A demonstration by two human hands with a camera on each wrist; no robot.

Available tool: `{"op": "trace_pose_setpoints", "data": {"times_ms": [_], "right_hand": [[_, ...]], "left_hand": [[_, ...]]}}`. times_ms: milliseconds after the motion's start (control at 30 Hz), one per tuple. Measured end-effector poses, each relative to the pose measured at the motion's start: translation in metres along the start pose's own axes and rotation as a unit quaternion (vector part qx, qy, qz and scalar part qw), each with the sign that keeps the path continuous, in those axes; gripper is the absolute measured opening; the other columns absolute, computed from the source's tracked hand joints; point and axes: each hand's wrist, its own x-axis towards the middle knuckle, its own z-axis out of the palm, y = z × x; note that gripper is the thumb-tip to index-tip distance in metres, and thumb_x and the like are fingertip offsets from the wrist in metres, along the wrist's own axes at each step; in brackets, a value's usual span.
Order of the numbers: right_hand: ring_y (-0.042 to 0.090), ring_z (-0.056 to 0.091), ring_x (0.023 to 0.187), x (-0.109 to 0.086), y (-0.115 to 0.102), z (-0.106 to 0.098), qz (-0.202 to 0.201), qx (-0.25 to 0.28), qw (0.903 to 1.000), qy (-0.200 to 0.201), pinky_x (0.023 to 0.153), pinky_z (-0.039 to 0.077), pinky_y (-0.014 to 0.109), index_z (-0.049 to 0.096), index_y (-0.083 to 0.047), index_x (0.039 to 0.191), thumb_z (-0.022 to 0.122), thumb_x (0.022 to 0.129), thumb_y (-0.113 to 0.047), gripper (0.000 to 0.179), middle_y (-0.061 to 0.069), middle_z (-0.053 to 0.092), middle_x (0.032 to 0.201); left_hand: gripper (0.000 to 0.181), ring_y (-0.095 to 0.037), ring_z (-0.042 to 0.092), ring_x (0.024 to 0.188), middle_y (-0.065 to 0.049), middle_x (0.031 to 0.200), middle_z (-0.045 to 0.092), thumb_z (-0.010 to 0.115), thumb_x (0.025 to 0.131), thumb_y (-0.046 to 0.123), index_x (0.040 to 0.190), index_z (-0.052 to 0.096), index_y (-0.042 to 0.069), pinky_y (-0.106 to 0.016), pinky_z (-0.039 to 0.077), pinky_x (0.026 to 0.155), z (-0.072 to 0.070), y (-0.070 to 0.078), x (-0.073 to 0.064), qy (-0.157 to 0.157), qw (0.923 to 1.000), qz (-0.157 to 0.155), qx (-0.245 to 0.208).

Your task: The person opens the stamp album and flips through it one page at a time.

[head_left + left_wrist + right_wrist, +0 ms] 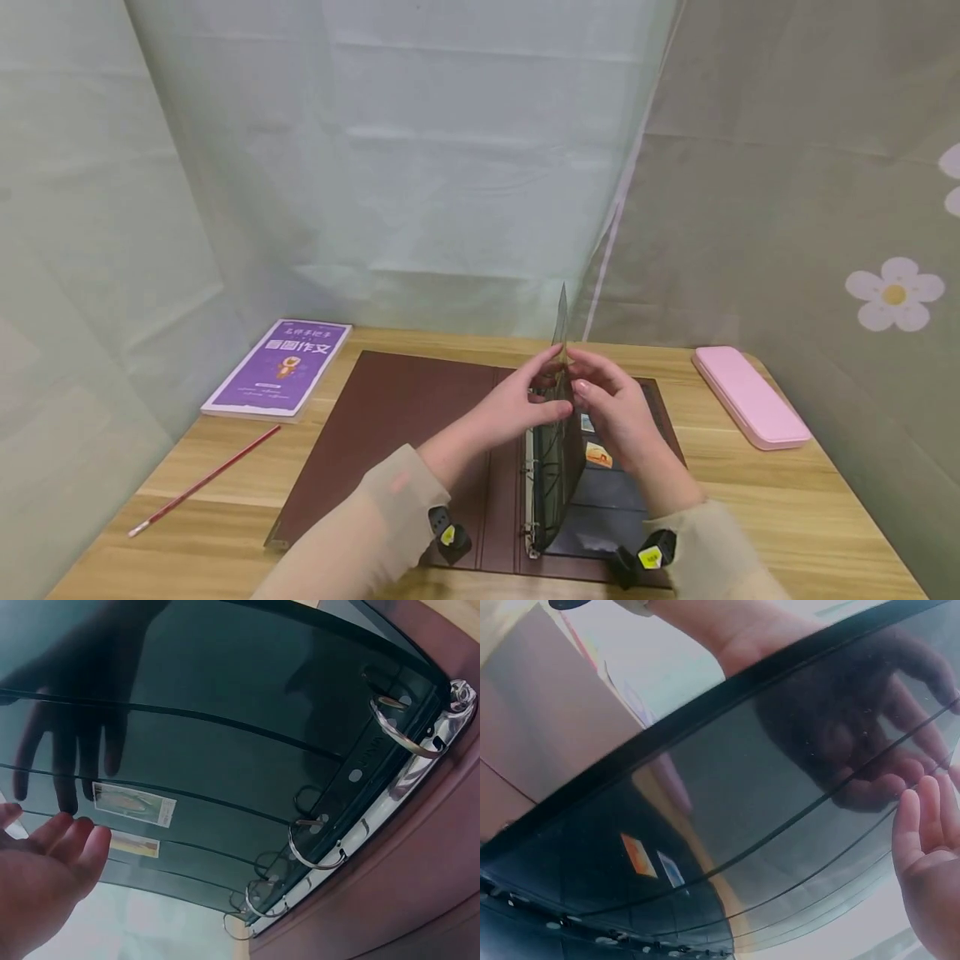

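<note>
A brown ring binder (420, 417) lies spread on the table, its black pocket pages (247, 742) held on metal rings (319, 847). Several small stamps (598, 454) show in the pockets. One dark see-through page (780, 802) stands upright between my hands, seen nearly edge-on from the head. On its left side my left hand (528, 396) holds it near the free edge, thumb overlapping that edge. My right hand (618, 408) is against the other side, thumb and index fingertips right at the edge. Its other fingers (909, 825) are loosely extended; whether it pinches the page I cannot tell.
A purple book (281, 367) lies at the back left, with a red pencil (206, 479) in front of it. On the right is a pink case (750, 396). Fabric curtains (450, 167) hang behind and beside the wooden table (795, 508).
</note>
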Motion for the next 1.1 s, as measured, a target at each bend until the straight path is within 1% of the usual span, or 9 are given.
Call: {"op": "trace_pose_setpoints", "data": {"times_ms": [167,300,400,633,733,833,900,967,1100], "right_hand": [[0.016,0.050,0.101,0.001,0.002,0.005,0.007,0.009,0.9999,-0.005,0.083,0.046,0.025,0.061,-0.019,0.119,0.052,0.094,-0.003,0.032,0.002,0.053,0.113],[0.015,0.052,0.101,0.002,0.004,0.009,0.006,0.024,0.9996,-0.010,0.085,0.047,0.027,0.062,-0.019,0.119,0.052,0.094,-0.002,0.032,0.003,0.054,0.113],[0.014,0.055,0.100,0.004,0.006,0.012,0.002,0.029,0.9994,-0.021,0.085,0.047,0.028,0.062,-0.018,0.119,0.053,0.093,-0.002,0.032,0.002,0.056,0.114],[0.014,0.057,0.104,0.007,0.012,0.018,-0.004,0.020,0.9984,-0.052,0.088,0.047,0.029,0.061,-0.015,0.121,0.055,0.094,-0.005,0.030,0.000,0.059,0.115],[0.015,0.057,0.105,0.007,0.016,0.023,0.002,0.017,0.9979,-0.063,0.089,0.047,0.029,0.057,-0.009,0.124,0.056,0.093,-0.006,0.031,0.000,0.059,0.116],[0.016,0.057,0.106,0.007,0.022,0.029,0.009,0.020,0.9966,-0.079,0.091,0.046,0.030,0.053,-0.003,0.127,0.058,0.093,-0.007,0.035,0.002,0.059,0.116],[0.016,0.057,0.107,0.007,0.025,0.033,0.012,0.022,0.9958,-0.088,0.092,0.046,0.031,0.051,0.000,0.128,0.060,0.092,-0.010,0.039,0.003,0.058,0.116],[0.016,0.057,0.108,0.007,0.028,0.037,0.011,0.026,0.9953,-0.092,0.092,0.045,0.031,0.050,0.003,0.128,0.061,0.091,-0.010,0.041,0.004,0.058,0.117],[0.017,0.058,0.108,0.007,0.033,0.041,0.009,0.032,0.9957,-0.086,0.093,0.045,0.031,0.045,0.010,0.128,0.062,0.090,-0.009,0.046,0.006,0.058,0.117]], "left_hand": [[0.075,-0.018,0.046,0.121,-0.003,0.143,0.040,0.063,0.089,0.034,0.150,0.021,0.026,-0.031,0.045,0.090,-0.004,-0.003,-0.001,0.001,0.9994,0.026,-0.022],[0.076,-0.019,0.047,0.122,-0.004,0.142,0.041,0.061,0.087,0.046,0.149,0.022,0.029,-0.031,0.046,0.089,-0.009,-0.006,-0.003,0.003,0.9985,0.035,-0.042],[0.075,-0.021,0.048,0.122,-0.006,0.142,0.042,0.059,0.086,0.050,0.149,0.023,0.032,-0.034,0.046,0.090,-0.012,-0.006,-0.005,0.005,0.9975,0.040,-0.058],[0.064,-0.022,0.046,0.124,-0.011,0.139,0.045,0.055,0.092,0.040,0.148,0.027,0.026,-0.039,0.041,0.097,-0.024,-0.006,-0.013,0.026,0.9964,0.057,-0.058],[0.062,-0.024,0.049,0.121,-0.015,0.135,0.048,0.055,0.094,0.036,0.148,0.030,0.021,-0.039,0.042,0.096,-0.030,-0.009,-0.018,0.040,0.9950,0.051,-0.076],[0.057,-0.026,0.055,0.114,-0.018,0.128,0.054,0.055,0.095,0.028,0.147,0.033,0.016,-0.039,0.044,0.094,-0.038,-0.013,-0.026,0.066,0.9931,0.042,-0.088],[0.054,-0.026,0.059,0.109,-0.018,0.124,0.058,0.056,0.095,0.024,0.146,0.036,0.016,-0.039,0.045,0.093,-0.044,-0.016,-0.032,0.084,0.9928,0.032,-0.079],[0.054,-0.024,0.059,0.110,-0.017,0.122,0.059,0.056,0.095,0.024,0.145,0.037,0.016,-0.039,0.044,0.094,-0.049,-0.018,-0.037,0.095,0.9936,0.027,-0.055],[0.056,-0.022,0.056,0.114,-0.015,0.124,0.059,0.060,0.093,0.027,0.144,0.040,0.017,-0.042,0.043,0.094,-0.057,-0.020,-0.044,0.104,0.9943,0.014,-0.019]]}}
